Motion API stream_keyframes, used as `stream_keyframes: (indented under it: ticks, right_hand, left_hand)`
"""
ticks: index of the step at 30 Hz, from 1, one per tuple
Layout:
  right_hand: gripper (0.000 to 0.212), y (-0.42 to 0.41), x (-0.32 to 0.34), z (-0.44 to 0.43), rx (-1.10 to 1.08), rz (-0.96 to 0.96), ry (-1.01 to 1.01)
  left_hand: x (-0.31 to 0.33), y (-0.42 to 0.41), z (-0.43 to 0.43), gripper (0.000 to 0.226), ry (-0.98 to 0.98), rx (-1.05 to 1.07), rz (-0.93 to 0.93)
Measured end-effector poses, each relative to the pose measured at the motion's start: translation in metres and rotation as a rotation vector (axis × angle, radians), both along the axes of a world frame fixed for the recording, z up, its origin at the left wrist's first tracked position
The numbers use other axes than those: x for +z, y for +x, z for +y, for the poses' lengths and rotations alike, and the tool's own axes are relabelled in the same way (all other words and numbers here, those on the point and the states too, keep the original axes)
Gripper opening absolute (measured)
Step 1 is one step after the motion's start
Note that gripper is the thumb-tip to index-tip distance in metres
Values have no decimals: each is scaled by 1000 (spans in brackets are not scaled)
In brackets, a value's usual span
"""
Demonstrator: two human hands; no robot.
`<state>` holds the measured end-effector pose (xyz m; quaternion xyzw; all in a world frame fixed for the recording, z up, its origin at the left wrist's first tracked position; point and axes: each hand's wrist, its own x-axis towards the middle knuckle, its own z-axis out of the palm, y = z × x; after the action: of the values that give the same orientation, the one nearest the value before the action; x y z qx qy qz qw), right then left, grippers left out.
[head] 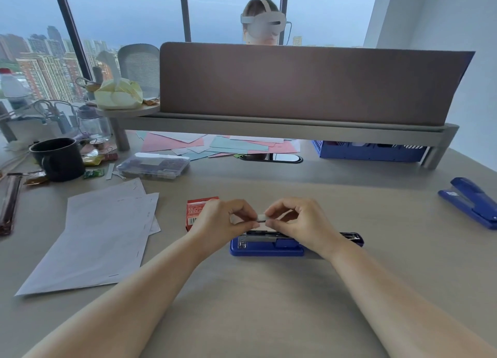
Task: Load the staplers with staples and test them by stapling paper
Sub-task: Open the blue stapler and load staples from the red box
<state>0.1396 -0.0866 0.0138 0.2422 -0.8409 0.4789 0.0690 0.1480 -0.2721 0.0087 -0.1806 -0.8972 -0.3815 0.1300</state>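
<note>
Fingertips of both hands pinch a small pale staple strip (262, 217) between them, thumbs and forefingers closed on it from either side. Left hand (223, 220) grips the strip's left end, right hand (298, 222) the right end; other fingers curled in. Strip is held just above the open blue stapler (266, 246), not touching it as far as can be seen.

Open stapler lies flat on the desk (255, 304) right below the hands, metal staple channel exposed, lid end partly hidden behind the right wrist. Red staple box (196, 211) sits just beside the left hand, partly covered by it.

Left of that, a loose stack of white paper sheets (102, 239) lies on the desk, a few staples visible along the edges. Second blue stapler (470, 201) is well apart at the far right edge, closed.

Further back: clear plastic case (153, 165), black mug (57, 158), scattered snack wrappers near the mug. Coloured paper (215, 145) is spread under the raised shelf (282, 126), blue basket (368, 150) to the right under it. Brown divider panel (309, 83) stands on the shelf; another person wearing a headset (262, 25) is behind it.
</note>
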Motion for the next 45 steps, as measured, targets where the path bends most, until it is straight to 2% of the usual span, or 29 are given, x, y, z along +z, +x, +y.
stream_keyframes:
  ticks: [2, 4, 6, 7, 11, 13, 24, 30, 34, 38, 43, 45]
  right_hand:
    - [14, -1, -2, 0, -23, 43, 17]
    - [8, -3, -4, 1, -48, 71, 28]
    - [8, -4, -6, 2, -50, 85, 52]
    - [9, -3, -7, 2, -43, 82, 60]
    - [11, 0, -13, 0, 8, 74, 95]
    - [11, 1, -14, -1, 26, 82, 115]
    - [12, 0, -17, -1, 41, 109, 135]
    - [11, 0, -17, -1, 103, 167, 303]
    - [23, 0, -19, -2, 123, 174, 390]
    - [28, 0, -17, -3, 181, 104, 475]
    - [30, 1, -6, 0, 144, 43, 360]
    - [34, -1, 0, 9, 94, -27, 402]
  left_hand:
    - [1, -1, -2, 15, -6, -20, -18]
    - [1, -4, -9, 36, -36, -58, -91]
    - [0, -7, -18, 56, -148, -103, -195]
    - [-1, -9, -21, 56, -208, -125, -222]
    - [-6, -12, -25, 27, -246, -170, -181]
    - [-7, -12, -24, 22, -224, -166, -162]
    - [-12, -12, -24, 18, -191, -148, -161]
    - [-10, -12, -23, 20, -228, -146, -169]
    - [-8, -11, -25, 23, -245, -161, -203]
    - [-8, -11, -26, 25, -257, -163, -230]
    - [-9, -13, -25, 23, -255, -131, -241]
    - [-10, -12, -22, 22, -272, -109, -212]
